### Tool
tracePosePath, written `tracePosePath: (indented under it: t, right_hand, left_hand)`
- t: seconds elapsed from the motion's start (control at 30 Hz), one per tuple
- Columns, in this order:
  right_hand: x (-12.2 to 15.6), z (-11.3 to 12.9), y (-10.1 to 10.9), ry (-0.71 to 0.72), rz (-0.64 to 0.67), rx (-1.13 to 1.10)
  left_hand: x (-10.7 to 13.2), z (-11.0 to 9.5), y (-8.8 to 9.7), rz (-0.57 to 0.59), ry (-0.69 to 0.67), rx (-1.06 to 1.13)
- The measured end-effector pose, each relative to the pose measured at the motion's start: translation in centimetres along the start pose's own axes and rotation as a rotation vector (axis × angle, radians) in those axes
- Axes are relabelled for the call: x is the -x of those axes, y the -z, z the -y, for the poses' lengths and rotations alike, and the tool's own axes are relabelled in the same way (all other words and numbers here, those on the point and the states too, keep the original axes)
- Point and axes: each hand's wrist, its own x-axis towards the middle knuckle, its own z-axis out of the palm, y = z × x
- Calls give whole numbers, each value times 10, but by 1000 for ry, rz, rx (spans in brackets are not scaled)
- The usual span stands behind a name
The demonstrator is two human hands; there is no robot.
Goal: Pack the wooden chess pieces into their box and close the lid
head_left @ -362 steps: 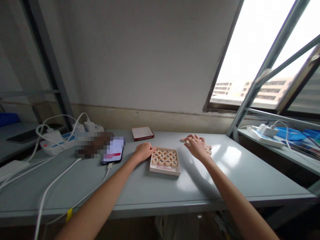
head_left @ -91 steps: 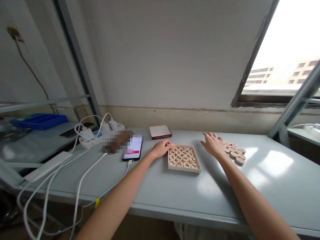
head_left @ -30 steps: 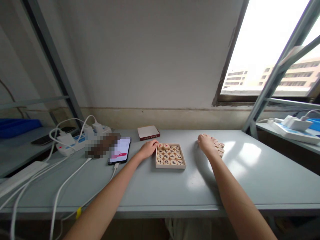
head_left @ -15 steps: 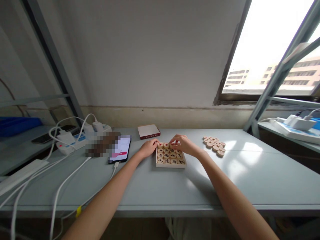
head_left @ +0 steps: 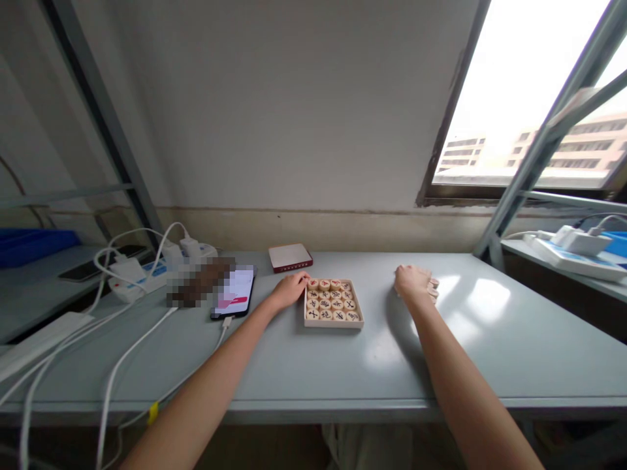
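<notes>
At 9 o'clock on the wooden tray (head_left: pixel 334 324), your left hand (head_left: pixel 290 290) lies open, touching the rim. At 3 o'clock, your right hand (head_left: pixel 414 282) covers loose xiangqi pieces (head_left: pixel 434 288); grip undetermined.

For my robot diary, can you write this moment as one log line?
left hand: at wooden tray of xiangqi pieces | right hand: over loose xiangqi pieces

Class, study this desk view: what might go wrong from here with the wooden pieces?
The left hand touches the tray, so a nudge might jostle its packed pieces. The right hand lies over the loose pieces, which could scatter. The phone's cable runs near the left arm and might snag.
</notes>
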Motion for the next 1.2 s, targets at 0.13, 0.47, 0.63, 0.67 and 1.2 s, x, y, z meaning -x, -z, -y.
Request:
tracePosePath:
  t: [0.13,0.47,0.63,0.67,1.2]
  right_hand:
    - [2,10,1,-118,45,49]
    - [9,15,16,-133,98,9]
    - [5,16,14,-2,149,-110]
    - [3,16,14,43,150,-162]
    - [3,39,5,503,136,-434]
  left_hand:
    - [0,1,0,-3,1,-9]
    - [1,2,0,-5,-11,1]
    - [1,2,1,9,-9,27]
    - [1,2,1,13,-7,28]
    - [1,0,1,11,-23,13]
